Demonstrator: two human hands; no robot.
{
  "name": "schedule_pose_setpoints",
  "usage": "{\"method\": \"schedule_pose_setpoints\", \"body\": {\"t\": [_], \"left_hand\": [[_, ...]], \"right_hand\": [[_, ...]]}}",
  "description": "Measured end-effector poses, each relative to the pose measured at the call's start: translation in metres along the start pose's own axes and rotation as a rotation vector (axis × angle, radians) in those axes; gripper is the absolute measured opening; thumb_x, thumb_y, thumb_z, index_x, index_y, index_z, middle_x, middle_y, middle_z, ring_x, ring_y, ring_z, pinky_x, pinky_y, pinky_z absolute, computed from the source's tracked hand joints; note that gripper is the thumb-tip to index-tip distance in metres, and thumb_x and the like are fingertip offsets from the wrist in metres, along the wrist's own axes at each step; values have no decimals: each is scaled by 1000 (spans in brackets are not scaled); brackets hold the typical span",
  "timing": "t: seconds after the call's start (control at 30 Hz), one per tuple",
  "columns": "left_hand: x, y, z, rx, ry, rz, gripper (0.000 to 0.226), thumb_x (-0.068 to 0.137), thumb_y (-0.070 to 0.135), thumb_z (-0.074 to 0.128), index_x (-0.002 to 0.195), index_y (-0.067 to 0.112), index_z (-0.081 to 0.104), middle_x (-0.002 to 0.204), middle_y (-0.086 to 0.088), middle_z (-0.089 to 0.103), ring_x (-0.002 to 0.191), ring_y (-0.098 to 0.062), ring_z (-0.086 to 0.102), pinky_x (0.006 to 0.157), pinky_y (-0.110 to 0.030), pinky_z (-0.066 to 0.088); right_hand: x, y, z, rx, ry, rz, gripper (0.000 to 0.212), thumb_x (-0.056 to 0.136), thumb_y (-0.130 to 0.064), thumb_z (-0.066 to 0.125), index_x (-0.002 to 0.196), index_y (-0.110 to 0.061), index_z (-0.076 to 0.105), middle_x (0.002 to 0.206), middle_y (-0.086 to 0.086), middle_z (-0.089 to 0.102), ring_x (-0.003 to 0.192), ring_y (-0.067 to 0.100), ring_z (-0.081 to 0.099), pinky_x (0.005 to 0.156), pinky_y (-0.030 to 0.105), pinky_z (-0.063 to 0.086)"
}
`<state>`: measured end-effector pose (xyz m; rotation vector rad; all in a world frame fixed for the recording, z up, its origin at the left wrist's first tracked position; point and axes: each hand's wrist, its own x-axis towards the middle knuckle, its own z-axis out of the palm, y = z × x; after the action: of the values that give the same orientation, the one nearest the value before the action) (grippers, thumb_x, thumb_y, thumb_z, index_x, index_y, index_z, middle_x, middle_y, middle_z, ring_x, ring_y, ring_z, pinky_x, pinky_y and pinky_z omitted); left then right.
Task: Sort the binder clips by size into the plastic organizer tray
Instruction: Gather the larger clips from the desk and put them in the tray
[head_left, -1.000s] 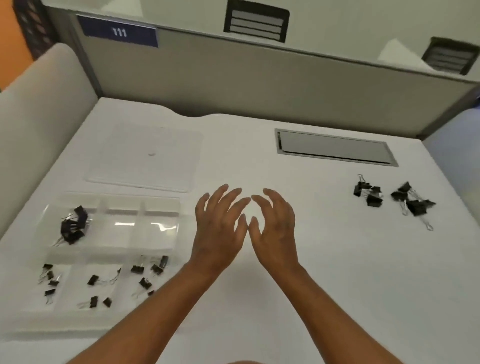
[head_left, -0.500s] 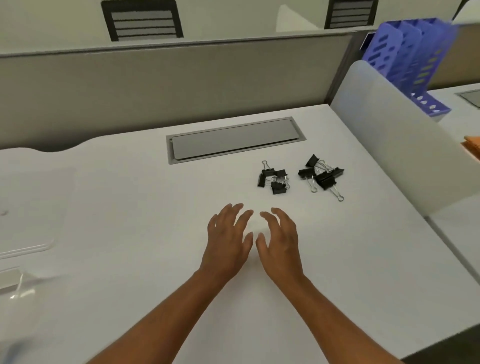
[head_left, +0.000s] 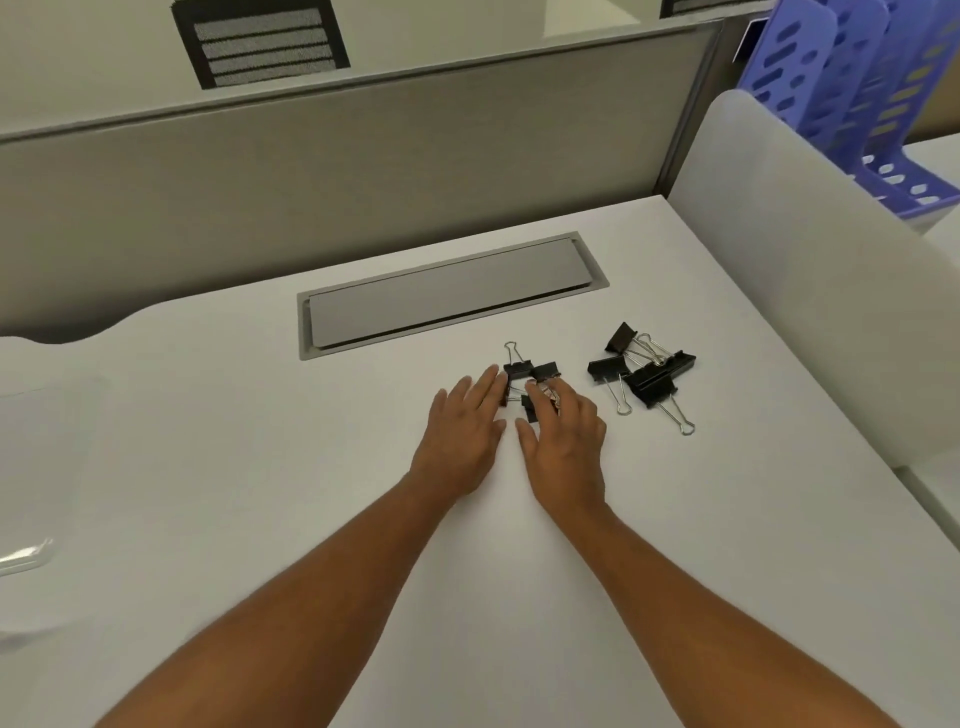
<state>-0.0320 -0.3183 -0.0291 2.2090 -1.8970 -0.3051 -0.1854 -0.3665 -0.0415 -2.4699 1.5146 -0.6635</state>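
Note:
Two piles of black binder clips lie on the white desk. My left hand (head_left: 462, 431) reaches forward with straight fingers, and its fingertips touch the left side of the nearer pile of medium clips (head_left: 531, 371). My right hand (head_left: 563, 441) lies beside it, fingers bent slightly down over the same pile and covering part of it. One clip shows between its thumb and fingers. I see no clip lifted. A pile of larger clips (head_left: 647, 376) lies untouched just to the right. Only a clear corner of the plastic organizer tray (head_left: 26, 553) shows at the far left edge.
A grey cable hatch (head_left: 447, 293) is set into the desk behind the clips. A grey partition (head_left: 363, 171) runs along the back. A frosted side panel (head_left: 810, 270) stands at the right, with blue file racks (head_left: 852, 78) beyond it.
My view has swung right, away from the tray. Both hands have moved forward and right across the desk and now reach the medium clip pile.

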Motion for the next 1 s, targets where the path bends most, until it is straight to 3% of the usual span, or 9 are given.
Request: {"method": "schedule_pose_setpoints", "body": {"t": [0.1,0.2,0.3,0.43,0.67,0.83,1.0], "left_hand": [[-5,-4,10,-32,75,24,52,111,37,30,161,24,35,170,4,29,155,-27,23,128,-53,17],[-10,-6,19,-113,256,47,32,107,33,49,133,17,61,141,-1,57,131,-25,50,116,-52,38],[-11,-5,18,-182,356,22,25,102,32,64,114,11,67,126,-6,64,118,-20,51,111,-45,44],[-17,-2,10,-261,367,22,17,96,28,73,101,13,68,109,-1,68,104,-20,60,98,-40,50],[-86,16,-13,-834,425,-457,25,85,23,84,104,29,68,101,14,73,101,-6,68,90,-21,52],[-162,16,-33,-1163,365,-768,28,86,19,84,106,33,70,93,7,79,88,-10,74,81,-27,51],[-225,1,-52,-1287,321,-897,36,86,10,83,108,37,73,94,-1,80,96,-24,75,84,-33,52]], "right_hand": [[-2,3,4,48,17,-30,33,98,-26,68,131,-21,64,140,4,57,119,28,54,94,45,51],[-1,6,5,176,21,-22,27,97,-24,71,123,-19,66,135,3,59,118,27,54,98,40,50],[0,6,3,355,-4,-52,21,99,-23,68,119,-16,66,126,0,59,112,20,57,97,32,52],[0,5,-6,537,3,-25,14,102,-21,66,114,-14,64,115,-4,60,99,6,59,85,26,55],[-4,2,-20,747,6,196,9,107,-20,59,112,-14,63,96,-10,69,90,2,66,81,18,52],[-30,-25,-32,1170,63,597,16,112,-24,49,104,-20,63,87,2,70,72,14,68,68,26,57],[-100,-77,-36,1389,-133,812,21,112,-25,48,107,-13,65,80,4,60,64,16,55,54,26,46]]}}
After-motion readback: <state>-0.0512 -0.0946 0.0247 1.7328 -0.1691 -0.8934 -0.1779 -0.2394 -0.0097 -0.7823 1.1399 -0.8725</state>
